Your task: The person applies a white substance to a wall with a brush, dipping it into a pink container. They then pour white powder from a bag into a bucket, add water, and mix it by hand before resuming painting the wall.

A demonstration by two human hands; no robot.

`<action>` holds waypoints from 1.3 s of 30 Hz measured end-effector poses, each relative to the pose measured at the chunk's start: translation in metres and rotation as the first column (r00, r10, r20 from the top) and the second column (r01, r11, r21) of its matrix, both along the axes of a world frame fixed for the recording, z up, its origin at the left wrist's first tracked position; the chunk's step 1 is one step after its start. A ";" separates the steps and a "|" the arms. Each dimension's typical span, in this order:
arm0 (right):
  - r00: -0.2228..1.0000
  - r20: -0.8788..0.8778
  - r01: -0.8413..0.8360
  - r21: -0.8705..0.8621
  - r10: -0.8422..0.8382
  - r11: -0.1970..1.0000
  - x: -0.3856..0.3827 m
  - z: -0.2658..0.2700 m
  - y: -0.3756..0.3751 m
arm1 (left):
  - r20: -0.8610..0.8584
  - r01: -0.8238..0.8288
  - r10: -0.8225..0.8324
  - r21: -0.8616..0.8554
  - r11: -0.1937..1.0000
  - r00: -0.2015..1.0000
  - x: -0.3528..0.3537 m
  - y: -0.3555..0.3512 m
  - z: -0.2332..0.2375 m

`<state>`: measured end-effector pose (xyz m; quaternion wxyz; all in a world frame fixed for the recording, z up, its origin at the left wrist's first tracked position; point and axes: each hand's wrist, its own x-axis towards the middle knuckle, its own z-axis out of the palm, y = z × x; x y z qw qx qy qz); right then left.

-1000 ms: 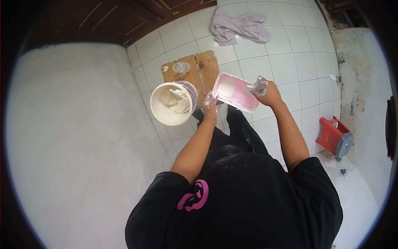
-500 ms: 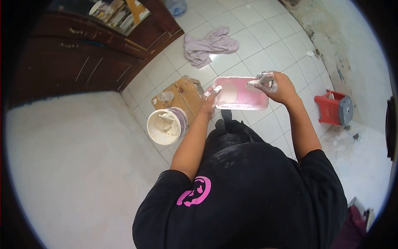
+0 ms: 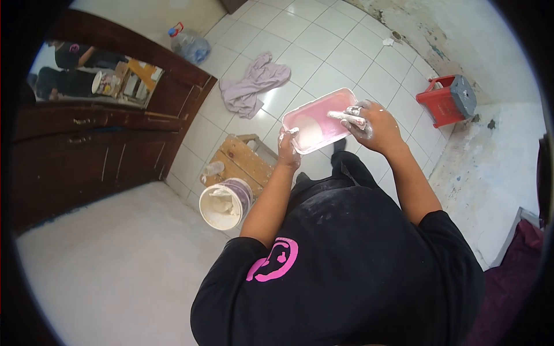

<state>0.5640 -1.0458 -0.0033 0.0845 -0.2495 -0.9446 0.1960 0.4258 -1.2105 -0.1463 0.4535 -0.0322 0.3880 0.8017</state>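
A pink rectangular tray (image 3: 330, 113) is tilted in front of my body, with a pale patch of paste (image 3: 309, 132) at its left end. My left hand (image 3: 288, 148) grips the tray's left edge, the thumb over the rim. Over the tray's right part, my right hand (image 3: 372, 126) is closed on a small white-coated tool (image 3: 346, 117); its exact shape is hard to make out. White smears cover the fingers of both hands.
A white bucket (image 3: 241, 193) with paste inside stands by a wooden stool (image 3: 242, 162) holding a clear cup (image 3: 213, 168). Beyond are a cloth (image 3: 248, 89), a water bottle (image 3: 193, 46), a dark cabinet (image 3: 92, 155) and a red stool (image 3: 441, 102) on the right.
The view has turned, bringing the water bottle and mirror more into sight. The tray has gone from level to slanted, its right end higher, and my right hand still holds the tool over it.
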 end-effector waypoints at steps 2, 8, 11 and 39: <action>1.000 0.016 0.024 -0.009 -0.024 1.000 0.009 -0.002 0.022 | -0.033 0.030 -0.031 -0.014 0.999 0.999 0.004 0.023 0.003; 0.974 -0.188 0.120 -0.066 -0.130 0.991 0.045 0.002 0.117 | -0.056 0.152 -0.152 -0.009 0.988 0.987 0.014 0.122 0.014; 0.935 -0.279 0.188 -0.134 -0.219 0.973 0.070 0.008 0.176 | -0.062 0.198 -0.199 -0.032 0.980 0.978 0.028 0.191 0.026; 0.586 -0.445 0.635 -0.267 -0.677 0.725 0.051 0.036 0.548 | -0.216 0.571 -0.574 -0.084 0.817 0.790 -0.041 0.662 0.041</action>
